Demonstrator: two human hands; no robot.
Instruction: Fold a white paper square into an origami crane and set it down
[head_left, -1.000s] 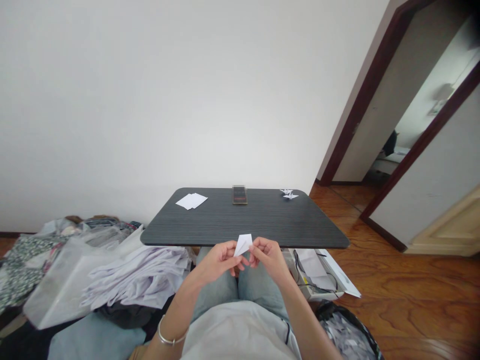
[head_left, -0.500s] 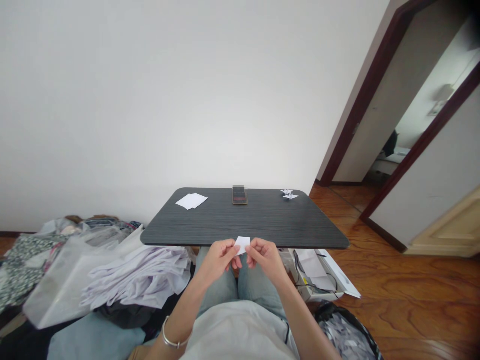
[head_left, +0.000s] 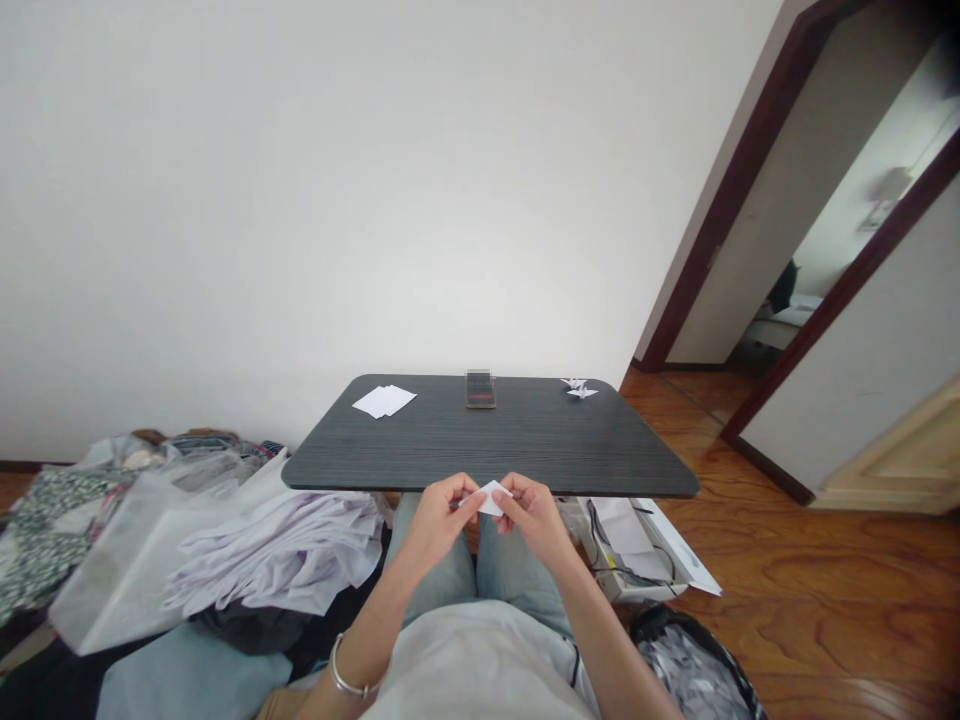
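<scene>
A small folded piece of white paper (head_left: 493, 496) is pinched between my two hands, just off the near edge of the dark table (head_left: 480, 450) and above my lap. My left hand (head_left: 448, 512) grips its left side with thumb and fingers. On the other side my right hand (head_left: 529, 510) pinches the right part. Both thumbs lie on top of the paper; the fingers beneath are partly hidden. At the back left of the table lies a small stack of white paper sheets (head_left: 385, 401). Folded paper cranes (head_left: 581, 392) rest at the back right.
A phone on a stand (head_left: 480, 389) is at the table's back middle. Left of the table lie heaped clothes (head_left: 277, 550) and plastic bags. To the right are a white box with cables (head_left: 637, 550) and a black bag of paper scraps (head_left: 694, 665). A white wall stands behind.
The paper has turned and now lies lower and flatter between my fingers, showing a diamond-like shape. My hands have drawn slightly closer together. Things on the table have stayed put.
</scene>
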